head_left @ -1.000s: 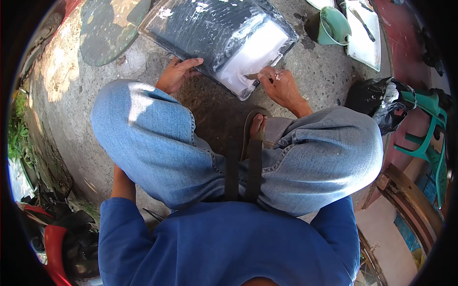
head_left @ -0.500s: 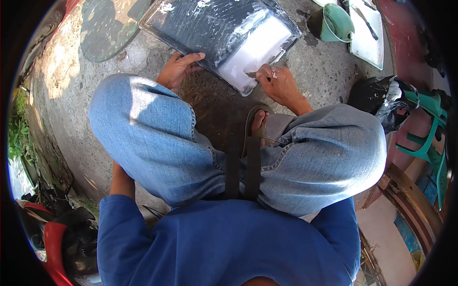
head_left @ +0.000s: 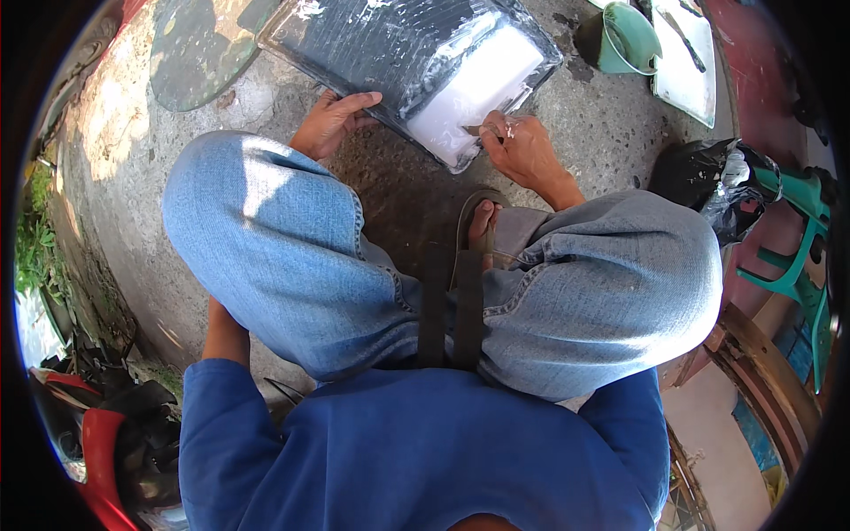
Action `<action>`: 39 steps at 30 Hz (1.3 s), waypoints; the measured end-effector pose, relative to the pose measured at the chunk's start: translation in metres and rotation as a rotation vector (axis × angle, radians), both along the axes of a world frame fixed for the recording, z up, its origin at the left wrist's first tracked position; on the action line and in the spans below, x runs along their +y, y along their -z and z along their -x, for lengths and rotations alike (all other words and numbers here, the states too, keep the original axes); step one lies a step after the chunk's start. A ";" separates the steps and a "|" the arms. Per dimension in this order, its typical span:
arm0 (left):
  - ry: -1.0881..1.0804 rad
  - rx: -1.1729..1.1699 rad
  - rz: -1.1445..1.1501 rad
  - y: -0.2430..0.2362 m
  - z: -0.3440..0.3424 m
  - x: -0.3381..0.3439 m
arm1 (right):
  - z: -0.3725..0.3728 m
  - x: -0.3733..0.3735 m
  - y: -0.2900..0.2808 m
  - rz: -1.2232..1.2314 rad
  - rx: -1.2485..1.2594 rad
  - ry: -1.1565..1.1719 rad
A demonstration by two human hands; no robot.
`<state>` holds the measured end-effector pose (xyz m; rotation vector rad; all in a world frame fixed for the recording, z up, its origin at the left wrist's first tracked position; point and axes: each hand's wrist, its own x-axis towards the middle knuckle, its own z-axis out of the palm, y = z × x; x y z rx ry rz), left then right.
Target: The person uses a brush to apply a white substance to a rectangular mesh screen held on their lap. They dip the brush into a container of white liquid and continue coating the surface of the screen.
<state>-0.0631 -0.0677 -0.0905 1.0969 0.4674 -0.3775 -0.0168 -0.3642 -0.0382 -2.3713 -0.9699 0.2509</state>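
Observation:
A black rectangular tray (head_left: pixel 372 49) with a raised rim lies tilted across the ground beyond my knees. White paste (head_left: pixel 487 80) covers its right part, and thin white streaks mark the dark rest. My left hand (head_left: pixel 323 126) grips the tray's near left edge, thumb on top of the rim and fingers underneath. Over the near right corner, my right hand (head_left: pixel 524 152) pinches a small flat dark blade (head_left: pixel 470 130), its tip at the white paste. White smears spot the fingers of that hand. Its handle is hidden by the fingers.
At the upper right stand a green bucket (head_left: pixel 630 42) and a white board (head_left: pixel 691 75) with a dark long-handled tool on it. A black plastic bag (head_left: pixel 695 177) and green plastic chair (head_left: pixel 792 265) are to the right. A round dark disc (head_left: pixel 199 57) lies upper left.
My right hand and the blade have shifted slightly away from me along the paste, whose near end now looks more ridged. My left hand keeps its grip on the tray edge.

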 end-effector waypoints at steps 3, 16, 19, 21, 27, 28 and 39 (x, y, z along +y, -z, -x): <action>0.027 -0.015 0.021 -0.003 0.000 0.001 | -0.002 0.005 -0.010 -0.004 0.085 -0.035; 0.000 -0.001 -0.005 -0.005 0.000 -0.002 | -0.003 0.004 -0.004 0.019 0.129 -0.013; 0.004 0.016 -0.004 -0.005 0.000 0.000 | -0.002 0.010 -0.010 -0.131 0.188 0.012; 0.010 0.021 -0.001 -0.004 0.000 0.001 | -0.008 0.004 -0.001 -0.064 0.058 -0.050; 0.007 0.002 -0.015 -0.007 0.000 -0.002 | -0.006 0.011 -0.005 -0.139 0.136 -0.001; -0.003 -0.002 -0.002 -0.005 0.001 -0.002 | -0.006 0.012 -0.005 -0.103 0.079 0.065; 0.009 -0.020 0.013 -0.007 -0.001 -0.002 | -0.021 0.007 0.008 -0.162 0.151 0.085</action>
